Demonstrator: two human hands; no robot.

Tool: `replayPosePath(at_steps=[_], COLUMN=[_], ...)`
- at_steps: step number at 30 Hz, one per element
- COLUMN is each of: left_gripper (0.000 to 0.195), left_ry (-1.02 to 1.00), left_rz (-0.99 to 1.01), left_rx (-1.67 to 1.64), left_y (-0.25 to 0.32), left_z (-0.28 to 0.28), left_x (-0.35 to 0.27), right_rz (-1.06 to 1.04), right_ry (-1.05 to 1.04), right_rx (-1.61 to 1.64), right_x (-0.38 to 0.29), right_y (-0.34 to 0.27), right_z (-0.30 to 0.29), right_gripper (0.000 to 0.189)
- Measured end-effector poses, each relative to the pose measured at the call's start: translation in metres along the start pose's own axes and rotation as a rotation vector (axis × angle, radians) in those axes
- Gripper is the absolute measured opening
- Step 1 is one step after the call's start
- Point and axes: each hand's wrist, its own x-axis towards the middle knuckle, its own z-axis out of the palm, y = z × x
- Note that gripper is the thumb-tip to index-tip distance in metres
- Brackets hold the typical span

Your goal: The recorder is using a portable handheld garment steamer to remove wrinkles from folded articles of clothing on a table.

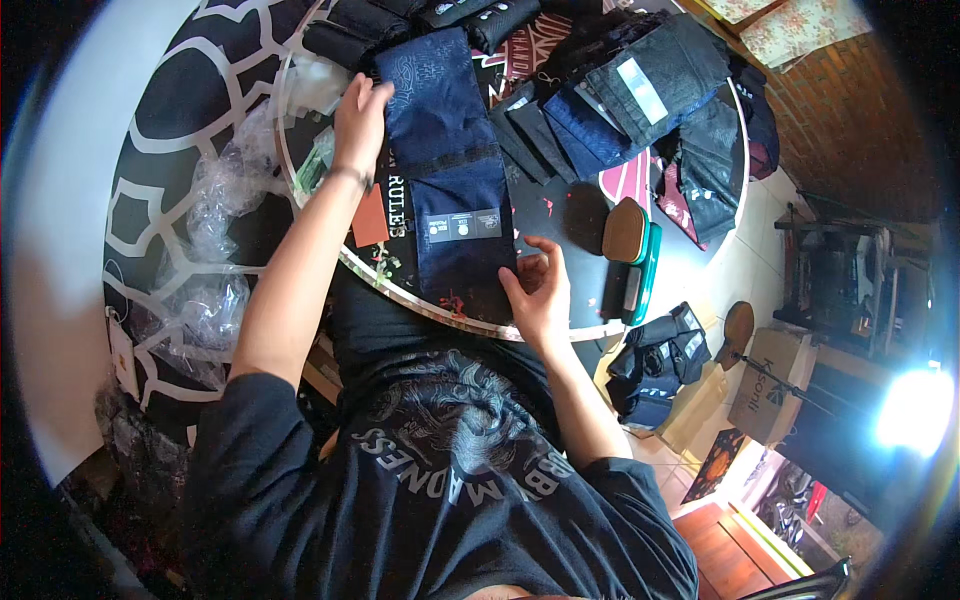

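Note:
A long folded navy blue cloth garment [454, 161] lies lengthwise on a round black table [551, 199]. Faint pale print covers its far end, and a grey printed label [463, 224] sits on its near part. Beside the garment's far left edge is my left hand [361, 127], fingers slightly bent and apart; whether the fingertips touch the cloth is unclear. My right hand [541, 291] hovers at the near right corner, thumb and forefinger spread, nothing between them.
Folded dark garments [637, 82] with labels pile up at the far right; rolled dark garments [491, 22] lie at the far edge. A green-handled brush [637, 262] lies right. Clear plastic wrapping [217, 202] and an orange card [370, 217] are left. A bright lamp [916, 412] shines right.

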Motion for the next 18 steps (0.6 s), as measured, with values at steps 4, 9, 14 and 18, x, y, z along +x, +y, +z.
replayPosePath(at_steps=[4,9,14,18], left_gripper=[0.041,0.055,0.064,0.065], left_ry=[-0.272,-0.286,-0.368,-0.394], left_rz=[0.649,0.603,0.585,0.573], left_rx=[0.829,1.099,1.150,1.023], left_y=[0.014,-0.002,0.012,0.014], left_z=[-0.072,-0.121,-0.118,-0.123], left_x=[-0.078,-0.121,-0.114,-0.102], right_rz=[0.232,0.381,0.504,0.534], right_ry=[-0.044,-0.200,-0.302,-0.332], right_rx=[0.556,0.914,1.152,1.297], right_x=[0.000,0.004,0.012,0.015], right_y=[0.012,0.002,-0.017,-0.025], right_z=[0.004,0.007,-0.001,0.000], right_gripper=[0.038,0.034,0.044,0.050])
